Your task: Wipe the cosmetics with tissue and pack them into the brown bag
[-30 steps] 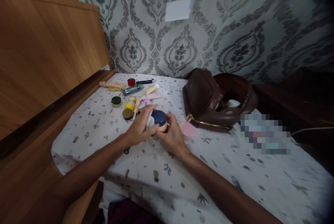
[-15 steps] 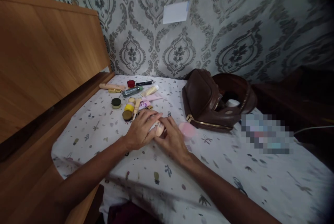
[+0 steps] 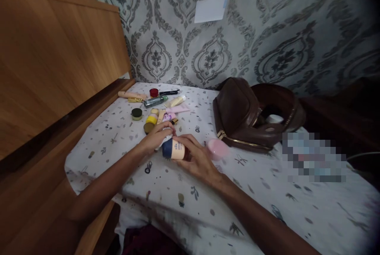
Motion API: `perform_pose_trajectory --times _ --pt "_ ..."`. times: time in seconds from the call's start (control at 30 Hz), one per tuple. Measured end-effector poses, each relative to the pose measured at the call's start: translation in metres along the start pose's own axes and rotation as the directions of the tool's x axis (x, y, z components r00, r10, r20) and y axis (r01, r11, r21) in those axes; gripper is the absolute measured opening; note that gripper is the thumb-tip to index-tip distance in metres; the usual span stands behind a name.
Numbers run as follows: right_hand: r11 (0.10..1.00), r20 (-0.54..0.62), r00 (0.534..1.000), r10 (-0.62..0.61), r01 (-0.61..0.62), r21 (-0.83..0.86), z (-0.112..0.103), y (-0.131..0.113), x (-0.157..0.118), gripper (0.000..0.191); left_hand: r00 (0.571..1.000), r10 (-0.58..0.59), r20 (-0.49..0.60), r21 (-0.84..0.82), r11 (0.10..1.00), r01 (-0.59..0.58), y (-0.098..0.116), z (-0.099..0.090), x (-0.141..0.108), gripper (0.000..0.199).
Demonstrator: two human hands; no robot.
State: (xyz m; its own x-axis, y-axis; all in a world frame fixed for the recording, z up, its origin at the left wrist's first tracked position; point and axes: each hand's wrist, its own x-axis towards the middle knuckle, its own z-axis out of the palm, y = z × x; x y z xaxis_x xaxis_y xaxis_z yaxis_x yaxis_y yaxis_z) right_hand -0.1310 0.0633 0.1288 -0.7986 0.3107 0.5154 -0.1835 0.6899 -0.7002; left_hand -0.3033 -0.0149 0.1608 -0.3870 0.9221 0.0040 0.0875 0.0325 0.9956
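Observation:
A peach-coloured jar with a dark blue lid (image 3: 177, 150) lies tilted on its side in my right hand (image 3: 200, 162), whose fingers wrap round its base end. My left hand (image 3: 156, 139) is closed on a white cloth or tissue (image 3: 165, 141), right beside the jar's lid. Both hands are above the front middle of the table. A pink round container (image 3: 218, 149) stands just to the right of my right hand. Beyond my left hand are a jar with an olive lid (image 3: 149, 128) and a yellow jar (image 3: 151, 118).
Several tubes and cosmetics lie at the back left, among them a dark green bottle (image 3: 154, 101), a red-lidded pot (image 3: 153, 92) and a green-lidded jar (image 3: 137, 113). A brown leather bag (image 3: 236, 106) gapes at the right. A wooden panel (image 3: 68, 41) borders the left.
The jar has turned, so its dark blue lid and printed side show. My hands have drawn slightly apart, and the white cloth is more visible. The view has shifted slightly.

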Motion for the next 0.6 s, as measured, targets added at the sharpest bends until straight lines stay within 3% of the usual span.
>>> perform_pose_trajectory --times 0.1,0.27,0.43,0.6 --pt "0.966 -0.026 0.994 0.104 -0.095 0.240 0.002 -0.003 0.002 0.054 1.000 -0.013 0.023 -0.105 0.994 0.015 0.000 0.000 0.002 0.023" --pt "0.760 0.053 0.932 0.360 -0.325 0.563 0.004 -0.010 0.007 0.064 0.998 0.015 -0.055 -0.124 0.992 -0.022 0.000 0.004 0.001 0.038" --pt "0.693 0.020 0.870 0.493 -0.406 0.596 0.001 -0.010 0.009 0.064 0.978 0.193 -0.078 0.037 0.981 -0.190 -0.003 0.009 -0.001 0.051" --pt "0.788 -0.110 0.865 0.489 -0.384 0.481 0.005 -0.005 0.009 0.062 0.884 0.468 -0.002 0.365 0.823 -0.435 0.000 0.013 -0.013 0.046"
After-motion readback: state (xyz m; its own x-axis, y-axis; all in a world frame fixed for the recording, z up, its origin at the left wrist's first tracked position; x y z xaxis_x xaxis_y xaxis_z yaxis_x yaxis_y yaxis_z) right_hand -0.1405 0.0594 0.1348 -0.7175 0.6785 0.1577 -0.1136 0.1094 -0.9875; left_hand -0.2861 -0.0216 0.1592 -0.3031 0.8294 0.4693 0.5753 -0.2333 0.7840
